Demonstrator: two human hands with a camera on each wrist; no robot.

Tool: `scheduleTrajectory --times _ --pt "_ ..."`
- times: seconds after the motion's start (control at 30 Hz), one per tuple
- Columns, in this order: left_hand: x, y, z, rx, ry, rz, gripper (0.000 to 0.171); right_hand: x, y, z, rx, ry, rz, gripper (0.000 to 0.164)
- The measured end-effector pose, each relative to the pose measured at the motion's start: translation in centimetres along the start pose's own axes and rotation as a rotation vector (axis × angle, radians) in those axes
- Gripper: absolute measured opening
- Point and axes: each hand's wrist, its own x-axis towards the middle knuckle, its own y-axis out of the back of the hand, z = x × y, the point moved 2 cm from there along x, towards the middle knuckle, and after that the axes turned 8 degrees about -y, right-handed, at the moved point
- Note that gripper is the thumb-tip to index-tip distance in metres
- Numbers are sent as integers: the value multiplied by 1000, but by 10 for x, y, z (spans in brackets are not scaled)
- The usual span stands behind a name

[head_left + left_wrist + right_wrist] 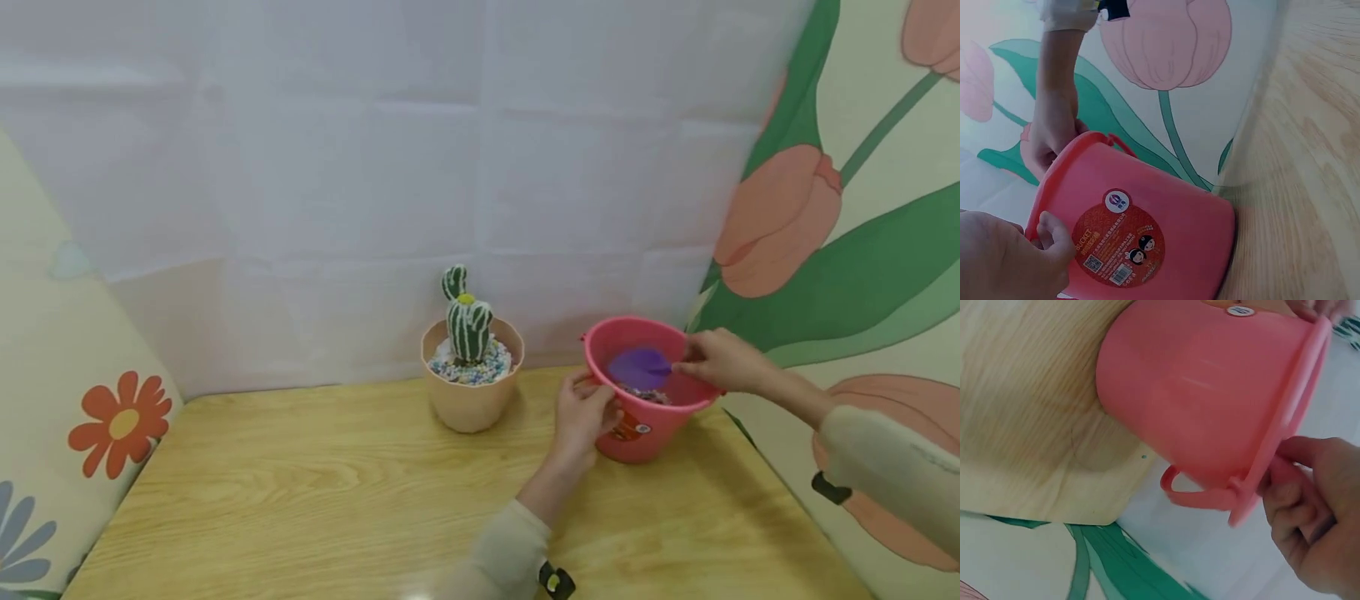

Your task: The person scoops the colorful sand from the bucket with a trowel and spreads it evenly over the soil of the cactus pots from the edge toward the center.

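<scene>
A pink bucket [637,429] with a round red label [1119,237] stands upright at the right of the wooden table. My left hand [581,412] grips its near left rim, thumb against the outer wall. Over the opposite rim reaches my right hand [723,360], its fingers curled round the narrow end of a purple toy shovel [637,367]. The shovel's broad blade lies inside the bucket, above small mixed bits [648,395]. In the right wrist view the bucket wall hides the blade, and the right hand [1313,512] is close beside the rim.
Left of the bucket stands a peach pot [471,406] holding a green knitted-looking cactus [468,329] in colourful beads. A white sheet [337,183] hangs behind the wooden table [337,500]. The bucket's handle [1200,499] hangs down at its side. A flower-printed wall [885,333] borders the right.
</scene>
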Motion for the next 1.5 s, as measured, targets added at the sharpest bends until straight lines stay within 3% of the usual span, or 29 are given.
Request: scheduleTrajectory --times 0.17,0.3,0.47,0.63,1.1,1.4,1.5 --pt "4 -1 0 -110 38 15 40 7 -5 -5 -282 75 50 19" --pt "4 -3 -2 -157 65 7 41 12 -6 -1 -415 93 95 24" --pt "5 1 0 -179 72 30 40 25 -10 -3 -500 145 120 26" --pt "6 1 1 -197 61 15 41 32 -15 -5 -544 137 83 24" --pt "6 1 0 -204 58 37 36 38 -34 -1 -475 130 56 28" --pt "6 3 1 -196 45 43 36 38 -42 -2 -316 200 50 23" --pt "5 3 0 -199 47 38 35 36 -44 -5 -308 227 62 23"
